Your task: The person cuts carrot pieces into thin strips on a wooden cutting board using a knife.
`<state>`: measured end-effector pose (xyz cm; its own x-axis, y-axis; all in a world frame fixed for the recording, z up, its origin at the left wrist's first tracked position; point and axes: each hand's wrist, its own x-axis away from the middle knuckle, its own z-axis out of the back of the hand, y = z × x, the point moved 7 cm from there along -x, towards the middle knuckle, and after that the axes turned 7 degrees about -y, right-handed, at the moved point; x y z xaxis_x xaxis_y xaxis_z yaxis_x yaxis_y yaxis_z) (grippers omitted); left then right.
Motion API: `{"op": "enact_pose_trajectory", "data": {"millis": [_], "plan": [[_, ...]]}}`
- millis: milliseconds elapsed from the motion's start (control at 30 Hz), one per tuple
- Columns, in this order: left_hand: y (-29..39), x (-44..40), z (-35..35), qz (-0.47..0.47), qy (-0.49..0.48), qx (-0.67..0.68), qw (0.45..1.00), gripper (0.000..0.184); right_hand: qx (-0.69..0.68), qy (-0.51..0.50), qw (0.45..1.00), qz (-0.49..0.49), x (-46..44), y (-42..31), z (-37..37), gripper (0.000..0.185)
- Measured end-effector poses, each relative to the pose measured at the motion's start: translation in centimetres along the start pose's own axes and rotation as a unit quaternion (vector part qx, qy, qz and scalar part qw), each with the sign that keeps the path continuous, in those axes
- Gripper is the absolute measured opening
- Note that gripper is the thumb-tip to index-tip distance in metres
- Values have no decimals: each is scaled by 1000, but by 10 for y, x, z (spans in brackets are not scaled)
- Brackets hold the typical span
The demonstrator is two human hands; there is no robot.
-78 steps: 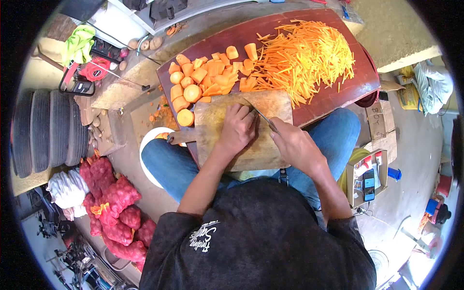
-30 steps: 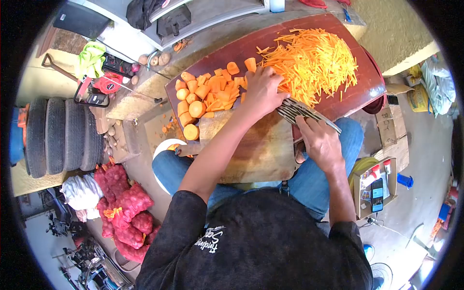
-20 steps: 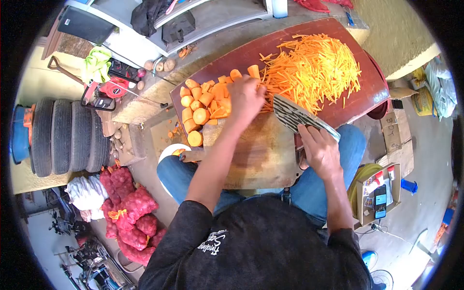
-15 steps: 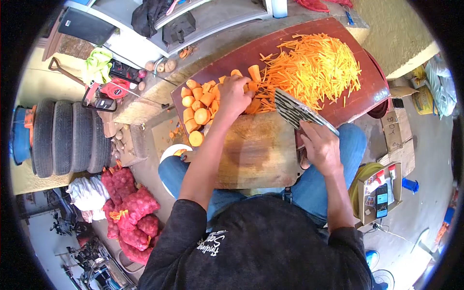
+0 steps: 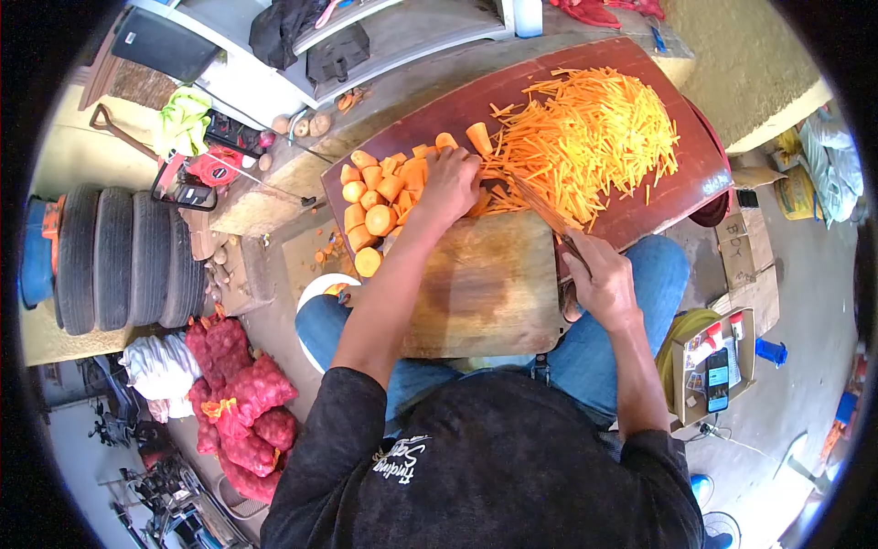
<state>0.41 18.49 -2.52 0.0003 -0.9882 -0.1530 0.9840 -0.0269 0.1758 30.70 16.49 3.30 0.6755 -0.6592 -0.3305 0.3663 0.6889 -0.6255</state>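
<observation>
My right hand (image 5: 604,279) grips the handle of a broad-bladed knife (image 5: 546,209), whose blade is turned nearly edge-on and points up and left, toward my left hand. My left hand (image 5: 451,188) is closed, its fingers curled down on carrot pieces near the knife's tip; what lies under the fingers is mostly hidden. Left of that hand sit several thick carrot chunks (image 5: 380,220). A big heap of thin carrot sticks (image 5: 590,137) lies to the right on the dark red board (image 5: 704,169). Nearest my body is a worn wooden cutting board (image 5: 489,293).
Red net sacks (image 5: 247,393) lie at the lower left, below a row of tyres (image 5: 114,261). A white container (image 5: 311,297) stands beside my left knee. On the right is a cardboard box (image 5: 690,384) with a phone (image 5: 717,380). Grey shelving (image 5: 416,55) stands behind the board.
The knife has turned from showing its flat, patterned side to nearly edge-on, its tip now closer to my left hand. My left hand has shifted slightly, and the view has moved a little.
</observation>
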Motion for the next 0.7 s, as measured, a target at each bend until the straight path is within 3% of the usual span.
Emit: {"op": "enact_pose_trajectory", "data": {"millis": [167, 267, 367, 567, 700], "plan": [[-2, 2, 5, 5, -36, -13, 999, 30, -12, -3, 1000, -12, 2, 4, -1, 39], [2, 8, 12, 15, 35, 38, 999, 35, -9, 3, 1000, -5, 2, 4, -1, 39], [-9, 4, 1, 25, -3, 105, 994, 39, -16, -1, 1000, -5, 2, 5, -3, 39], [-4, -5, 4, 9, -37, 31, 999, 32, -15, 0, 1000, 4, 1, 2, -1, 40], [-3, -12, 12, -30, 50, 59, 997, 28, -16, 5, 1000, 1, 1, 2, -1, 39]]}}
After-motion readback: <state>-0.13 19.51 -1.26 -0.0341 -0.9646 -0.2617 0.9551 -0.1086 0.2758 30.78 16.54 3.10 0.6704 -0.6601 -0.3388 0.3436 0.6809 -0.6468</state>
